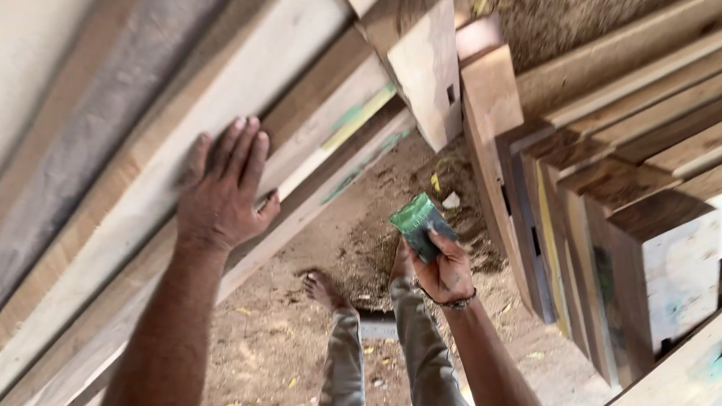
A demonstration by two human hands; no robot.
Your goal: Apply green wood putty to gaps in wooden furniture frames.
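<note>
My left hand [224, 186] lies flat, fingers spread, on a long pale wooden plank [212, 128] in a stack of planks running diagonally on the left. My right hand [442, 268] is raised over the ground and grips a small green-stained scraper or folded piece [418, 222] between thumb and fingers. A dark band circles that wrist. Below, my bare feet [324, 287] and grey trouser legs [420, 355] stand on sawdust-covered dirt.
A second stack of thick planks [619, 175] with cut ends, some smeared green, fills the right side. Short upright boards [428, 62] lean at the top centre. Sawdust and wood chips [363, 252] cover the ground between the stacks.
</note>
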